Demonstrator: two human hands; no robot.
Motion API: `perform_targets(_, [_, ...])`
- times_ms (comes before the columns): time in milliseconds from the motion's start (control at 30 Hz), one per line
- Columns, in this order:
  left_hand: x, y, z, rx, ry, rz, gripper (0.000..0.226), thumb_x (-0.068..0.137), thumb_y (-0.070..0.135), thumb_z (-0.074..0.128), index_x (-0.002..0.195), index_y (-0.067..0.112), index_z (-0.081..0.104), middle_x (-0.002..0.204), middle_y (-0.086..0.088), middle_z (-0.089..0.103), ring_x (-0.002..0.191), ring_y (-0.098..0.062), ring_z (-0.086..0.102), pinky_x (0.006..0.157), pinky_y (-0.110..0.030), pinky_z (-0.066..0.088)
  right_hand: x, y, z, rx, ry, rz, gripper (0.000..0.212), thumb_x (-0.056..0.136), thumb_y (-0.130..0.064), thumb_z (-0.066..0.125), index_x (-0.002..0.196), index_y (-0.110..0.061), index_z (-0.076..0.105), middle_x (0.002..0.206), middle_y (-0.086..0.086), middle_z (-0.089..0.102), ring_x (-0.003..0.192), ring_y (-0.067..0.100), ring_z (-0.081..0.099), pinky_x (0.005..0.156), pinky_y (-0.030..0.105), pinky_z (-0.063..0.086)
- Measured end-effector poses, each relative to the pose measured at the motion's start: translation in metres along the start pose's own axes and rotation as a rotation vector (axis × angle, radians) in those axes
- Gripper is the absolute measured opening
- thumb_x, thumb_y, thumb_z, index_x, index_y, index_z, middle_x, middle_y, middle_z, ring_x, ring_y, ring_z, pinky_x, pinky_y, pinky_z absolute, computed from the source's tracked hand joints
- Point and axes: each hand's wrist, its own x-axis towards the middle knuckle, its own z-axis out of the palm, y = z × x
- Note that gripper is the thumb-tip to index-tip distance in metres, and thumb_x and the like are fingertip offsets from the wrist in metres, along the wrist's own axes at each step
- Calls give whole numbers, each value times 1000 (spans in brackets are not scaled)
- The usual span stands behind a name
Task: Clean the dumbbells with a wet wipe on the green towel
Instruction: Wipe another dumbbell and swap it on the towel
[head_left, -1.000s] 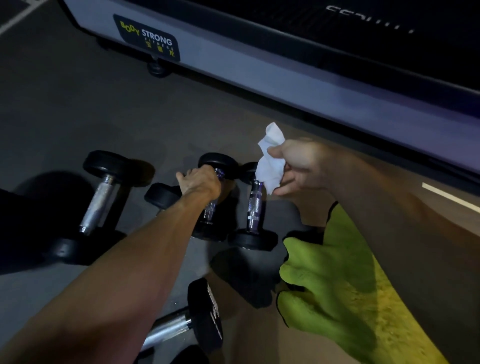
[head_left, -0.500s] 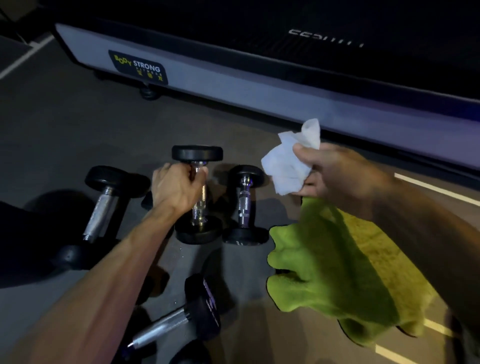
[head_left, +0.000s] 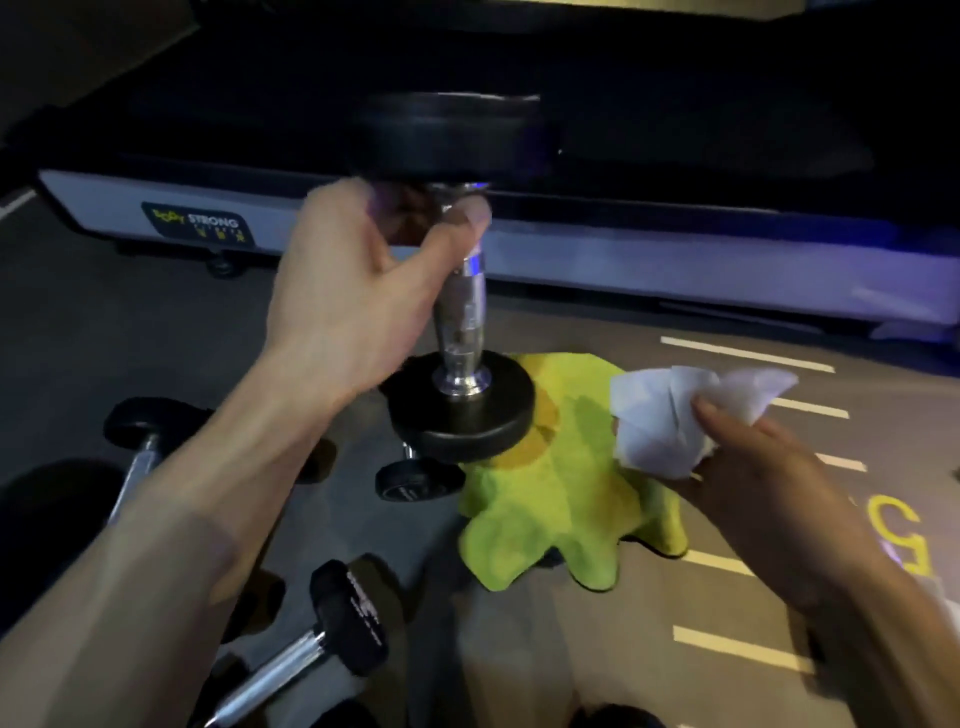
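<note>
Head view: nearest, a dumbbell (head_left: 306, 649) lies on the floor at the left. Farther, the right hand (head_left: 769, 488) pinches a crumpled wet wipe (head_left: 670, 415) in curled fingers above the green towel (head_left: 571, 499). The left hand (head_left: 353, 296) grips a raised dumbbell (head_left: 457, 291) upright by its handle, over the towel's left edge.

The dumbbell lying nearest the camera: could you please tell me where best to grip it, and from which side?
Grip the bare chrome bar of the dumbbell from above. It lies flat on the floor, and its black heads are too wide to close a hand around.
</note>
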Motion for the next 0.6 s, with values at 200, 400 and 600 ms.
perform_targets(200, [-7, 14, 73, -130, -125, -106, 36, 79, 53, 74, 94, 20, 78, 90, 4, 81, 92, -19, 78, 92, -54, 59, -13, -6, -31, 66, -4, -133, 41, 95, -24, 51, 130, -5, 61, 125, 18, 72, 120, 33, 67, 102, 49, 54])
perform_targets(400, [-9, 22, 105, -9, -161, -108, 32, 85, 53, 71, 96, 24, 77, 86, 11, 80, 86, -5, 75, 86, -42, 58, -10, -5, -37, -14, -56, -228, 40, 93, -24, 55, 130, -11, 65, 124, 12, 73, 121, 32, 67, 105, 44, 53])
perform_targets(600, [-5, 22, 107, -5, -188, -113, 34, 85, 52, 72, 99, 22, 76, 88, 5, 80, 88, -13, 77, 88, -49, 58, 3, -17, -11, -321, -268, -332, 40, 97, -20, 64, 136, -15, 57, 124, 8, 73, 119, 28, 67, 104, 43, 52])
